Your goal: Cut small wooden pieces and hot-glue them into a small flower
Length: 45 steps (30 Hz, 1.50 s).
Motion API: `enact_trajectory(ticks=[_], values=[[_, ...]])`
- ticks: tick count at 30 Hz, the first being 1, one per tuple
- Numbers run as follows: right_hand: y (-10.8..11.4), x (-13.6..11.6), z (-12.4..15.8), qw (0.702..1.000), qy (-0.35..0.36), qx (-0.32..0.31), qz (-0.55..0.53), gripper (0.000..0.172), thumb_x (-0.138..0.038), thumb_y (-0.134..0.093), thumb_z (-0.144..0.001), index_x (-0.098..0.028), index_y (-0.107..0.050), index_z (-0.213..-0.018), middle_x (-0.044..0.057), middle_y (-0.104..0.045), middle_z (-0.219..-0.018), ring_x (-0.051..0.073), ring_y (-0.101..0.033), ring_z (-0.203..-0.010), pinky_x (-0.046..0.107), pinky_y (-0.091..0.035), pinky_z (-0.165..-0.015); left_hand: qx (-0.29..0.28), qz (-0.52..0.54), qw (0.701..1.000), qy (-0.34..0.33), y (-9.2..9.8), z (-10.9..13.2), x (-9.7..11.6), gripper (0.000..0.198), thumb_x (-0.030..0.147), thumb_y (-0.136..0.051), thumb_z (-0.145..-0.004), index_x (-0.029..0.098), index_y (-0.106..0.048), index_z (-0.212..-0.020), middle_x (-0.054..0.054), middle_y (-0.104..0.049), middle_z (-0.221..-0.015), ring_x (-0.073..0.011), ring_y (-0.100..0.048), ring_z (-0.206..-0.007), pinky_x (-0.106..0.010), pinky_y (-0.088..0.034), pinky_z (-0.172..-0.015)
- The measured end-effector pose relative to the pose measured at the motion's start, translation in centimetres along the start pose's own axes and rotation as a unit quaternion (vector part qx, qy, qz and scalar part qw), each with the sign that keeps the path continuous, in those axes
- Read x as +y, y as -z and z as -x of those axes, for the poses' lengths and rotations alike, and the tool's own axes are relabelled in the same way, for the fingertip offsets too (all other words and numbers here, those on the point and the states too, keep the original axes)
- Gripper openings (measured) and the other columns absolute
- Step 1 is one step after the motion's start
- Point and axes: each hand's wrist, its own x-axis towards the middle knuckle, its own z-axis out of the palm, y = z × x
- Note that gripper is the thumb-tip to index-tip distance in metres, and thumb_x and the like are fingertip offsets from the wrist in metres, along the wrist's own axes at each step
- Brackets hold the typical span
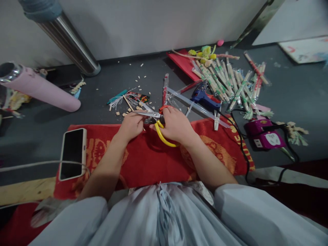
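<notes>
A pair of scissors [152, 115] with a yellow handle loop is in my right hand [176, 125], its fingers wrapped round the handles. The blades point left, apart from each other, towards my left hand [132, 127]. My left hand is closed, thumb against fingers, on what looks like a thin wooden stick [128, 103]; it runs up and left past the blades, and the grip itself is partly hidden. Small pale cut pieces [127, 112] lie just beyond the left hand. Both hands are above the near part of a red towel [148, 160].
A blue glue gun [203, 95] and clear glue sticks lie right of the hands, near many wrapped stick bundles [230, 82]. A purple power adapter [266, 135] trails black cable. Left are a phone [73, 153], a pink tumbler [48, 87] and a steel flask [71, 44].
</notes>
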Motion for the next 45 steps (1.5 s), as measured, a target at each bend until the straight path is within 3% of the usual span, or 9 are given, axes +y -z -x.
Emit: enact_trajectory(ticks=[5,13,22,30,35,39,45], values=[[0.1,-0.2,0.0,1.000,-0.012,-0.001,-0.020,0.067,-0.065,-0.042,-0.085,-0.006,-0.058,-0.113,0.019,-0.065,-0.109,0.031,-0.062,-0.102,0.039,-0.045,-0.089,-0.015,-0.012,1.000,0.018,-0.1,0.0,0.0,0.028,0.010,-0.042,-0.078,0.014,-0.069,-0.085,-0.008,-0.074,-0.093,-0.0202,-0.069,-0.090,-0.034,-0.055,-0.083],[0.4,-0.7,0.0,0.999,-0.034,-0.024,-0.016,0.063,-0.061,-0.040,-0.086,-0.006,-0.058,-0.110,0.021,-0.065,-0.109,0.031,-0.063,-0.097,0.039,-0.046,-0.085,0.009,-0.005,1.000,-0.004,-0.1,-0.2,0.0,0.023,0.009,-0.041,-0.077,0.016,-0.063,-0.074,-0.008,-0.070,-0.074,-0.0194,-0.066,-0.072,-0.030,-0.051,-0.070],[0.2,-0.9,0.0,0.997,-0.067,-0.010,-0.040,0.067,-0.062,-0.045,-0.083,-0.004,-0.056,-0.116,0.022,-0.063,-0.114,0.032,-0.060,-0.105,0.041,-0.045,-0.090,0.007,0.002,0.999,0.044,-0.3,-0.4,0.3,0.020,0.013,-0.041,-0.078,0.016,-0.061,-0.074,-0.008,-0.067,-0.073,-0.0195,-0.063,-0.070,-0.030,-0.048,-0.065],[-0.3,-0.9,-0.1,0.995,-0.070,0.003,-0.067,0.062,-0.048,-0.058,-0.078,-0.003,-0.053,-0.119,0.022,-0.061,-0.116,0.032,-0.057,-0.111,0.041,-0.041,-0.096,0.069,0.029,0.993,0.095,-0.7,-0.5,0.1,0.020,0.014,-0.043,-0.079,0.017,-0.062,-0.075,-0.006,-0.067,-0.073,-0.0169,-0.062,-0.071,-0.027,-0.047,-0.066],[0.4,-1.2,0.0,0.994,-0.073,-0.007,-0.081,0.056,-0.048,-0.052,-0.081,-0.006,-0.053,-0.119,0.020,-0.063,-0.116,0.032,-0.059,-0.110,0.040,-0.042,-0.094,0.126,0.071,0.980,0.137,0.1,-0.9,1.2,0.024,0.027,-0.043,-0.089,0.017,-0.059,-0.075,-0.005,-0.068,-0.077,-0.0146,-0.061,-0.072,-0.026,-0.047,-0.069],[1.6,-2.0,0.4,0.991,-0.083,-0.041,-0.099,0.052,-0.050,-0.048,-0.084,-0.008,-0.055,-0.114,0.018,-0.066,-0.111,0.031,-0.063,-0.102,0.037,-0.045,-0.086,0.172,0.079,0.970,0.153,0.4,-0.9,2.0,0.030,0.038,-0.042,-0.091,0.017,-0.060,-0.080,-0.004,-0.068,-0.077,-0.0127,-0.059,-0.070,-0.025,-0.045,-0.064],[2.0,-2.5,0.7,0.985,-0.082,-0.084,-0.124,0.043,-0.054,-0.047,-0.086,-0.015,-0.059,-0.099,0.013,-0.070,-0.100,0.027,-0.067,-0.090,0.031,-0.044,-0.071,0.193,0.069,0.969,0.137,0.7,-0.7,2.4,0.039,0.043,-0.036,-0.094,0.019,-0.057,-0.071,-0.003,-0.065,-0.069,-0.0118,-0.058,-0.065,-0.024,-0.044,-0.062]])
